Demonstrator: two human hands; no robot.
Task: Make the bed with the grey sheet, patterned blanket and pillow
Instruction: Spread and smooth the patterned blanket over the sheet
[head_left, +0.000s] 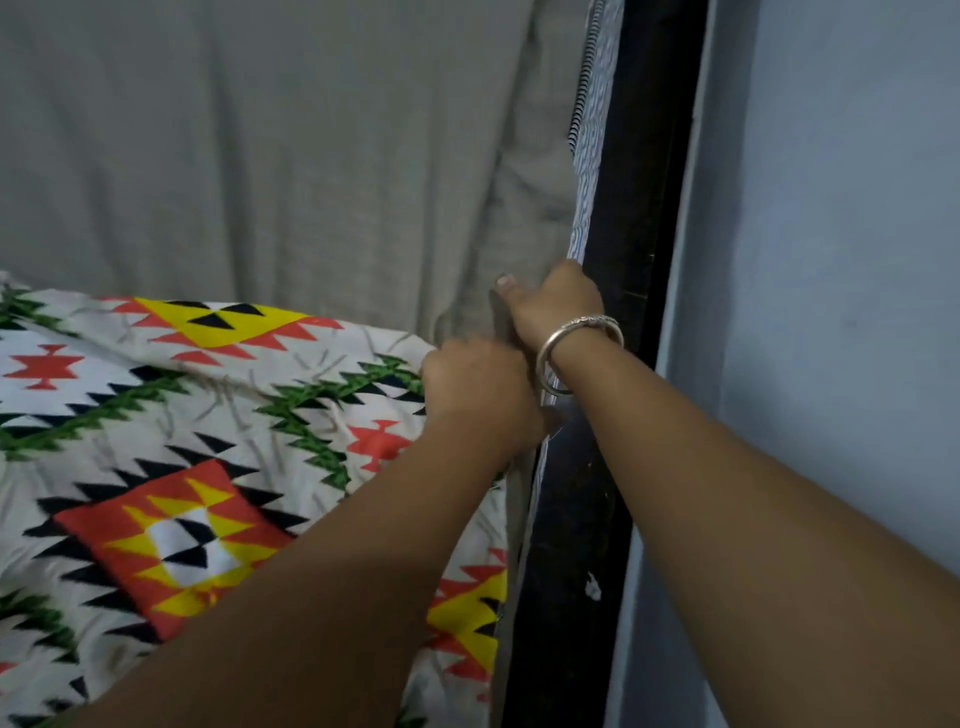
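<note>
Two hands work at the bed's edge. The left hand (478, 384) has its fingers curled tight on the corner of the patterned blanket (182, 441). Just past it, the right hand (550, 306) presses its thumb on a fold of the grey sheet (285, 156). Its fingers dip down beside the black bed frame (639, 208), so I cannot tell how they sit. A hard pull might drag the sheet loose, or fingers could get pinched in that gap. I see no pillow.
</note>
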